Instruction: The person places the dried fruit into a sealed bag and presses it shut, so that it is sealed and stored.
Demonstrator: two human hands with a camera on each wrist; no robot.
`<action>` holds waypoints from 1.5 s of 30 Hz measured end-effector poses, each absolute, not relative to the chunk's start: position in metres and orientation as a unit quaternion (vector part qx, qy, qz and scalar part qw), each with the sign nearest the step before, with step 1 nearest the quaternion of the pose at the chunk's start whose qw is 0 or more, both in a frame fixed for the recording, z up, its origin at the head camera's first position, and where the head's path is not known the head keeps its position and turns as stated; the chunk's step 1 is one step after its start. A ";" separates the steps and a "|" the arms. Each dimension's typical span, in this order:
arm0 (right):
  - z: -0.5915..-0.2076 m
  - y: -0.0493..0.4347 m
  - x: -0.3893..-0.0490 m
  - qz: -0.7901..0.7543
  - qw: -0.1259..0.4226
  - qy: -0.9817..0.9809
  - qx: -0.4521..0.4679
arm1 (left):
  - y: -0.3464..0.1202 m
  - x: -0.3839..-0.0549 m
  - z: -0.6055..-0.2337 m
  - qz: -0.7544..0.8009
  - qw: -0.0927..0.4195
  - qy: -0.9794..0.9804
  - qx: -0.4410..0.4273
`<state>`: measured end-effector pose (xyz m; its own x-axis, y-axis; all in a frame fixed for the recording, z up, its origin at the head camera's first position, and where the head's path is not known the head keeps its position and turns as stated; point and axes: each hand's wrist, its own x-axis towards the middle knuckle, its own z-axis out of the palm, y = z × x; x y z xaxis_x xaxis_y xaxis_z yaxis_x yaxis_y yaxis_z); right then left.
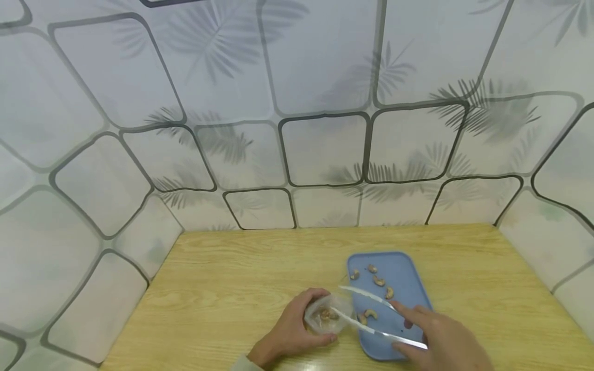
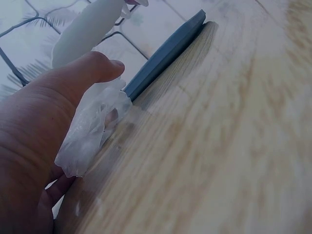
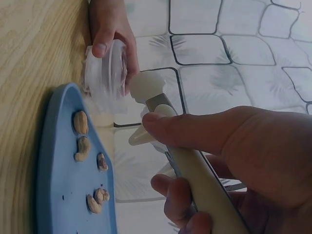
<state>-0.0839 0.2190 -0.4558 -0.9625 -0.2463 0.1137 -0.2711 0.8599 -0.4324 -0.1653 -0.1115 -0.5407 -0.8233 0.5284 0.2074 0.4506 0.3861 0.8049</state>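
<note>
My left hand [image 1: 292,325] grips a clear plastic bag [image 1: 315,320] at the left edge of the blue tray [image 1: 402,278], thumb on the near side. A few brown nut pieces [image 1: 327,314] show inside the bag. In my right hand [image 1: 449,340] is a pair of tongs [image 1: 382,335] with metal arms and white tips, held over the tray. The tong arms are spread: one tip overlaps the bag's mouth, the other points past its far side. Nothing shows between the tips. Several cashews [image 1: 379,281] lie scattered on the tray.
The tray rests on a light wood-grain table [image 1: 223,288]. Patterned wall panels [image 1: 325,149] with leaf prints enclose the table at the back and both sides. Small dark crumbs [image 3: 63,197] dot the tray.
</note>
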 end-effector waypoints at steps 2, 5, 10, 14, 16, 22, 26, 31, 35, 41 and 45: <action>-0.457 0.219 -0.083 0.230 0.062 -0.961 0.137 | -0.112 -0.165 -0.541 0.467 0.041 0.833 0.294; -0.459 0.221 -0.082 0.233 0.102 -0.956 0.148 | -0.112 -0.166 -0.542 0.464 0.038 0.834 0.296; -0.457 0.226 -0.085 0.235 0.086 -0.960 0.124 | -0.113 -0.165 -0.542 0.463 0.044 0.835 0.292; -0.455 0.231 -0.088 0.223 0.074 -0.967 0.096 | -0.113 -0.165 -0.542 0.463 0.046 0.837 0.290; -0.453 0.233 -0.089 0.216 0.069 -0.970 0.087 | -0.113 -0.164 -0.542 0.462 0.044 0.837 0.291; -0.453 0.240 -0.092 0.207 0.060 -0.974 0.066 | -0.113 -0.164 -0.541 0.464 0.042 0.835 0.292; -0.456 0.243 -0.093 0.209 0.066 -0.974 0.058 | -0.112 -0.164 -0.540 0.467 0.044 0.834 0.290; -0.455 0.246 -0.096 0.211 0.048 -0.976 0.038 | -0.112 -0.164 -0.540 0.464 0.044 0.836 0.290; -0.456 0.250 -0.101 0.208 0.022 -0.978 0.023 | -0.113 -0.164 -0.541 0.460 0.046 0.838 0.290; -0.459 0.255 -0.108 0.203 -0.008 -0.979 0.010 | -0.113 -0.164 -0.542 0.461 0.045 0.836 0.295; -0.462 0.257 -0.111 0.202 -0.019 -0.979 0.006 | -0.113 -0.164 -0.542 0.461 0.041 0.835 0.296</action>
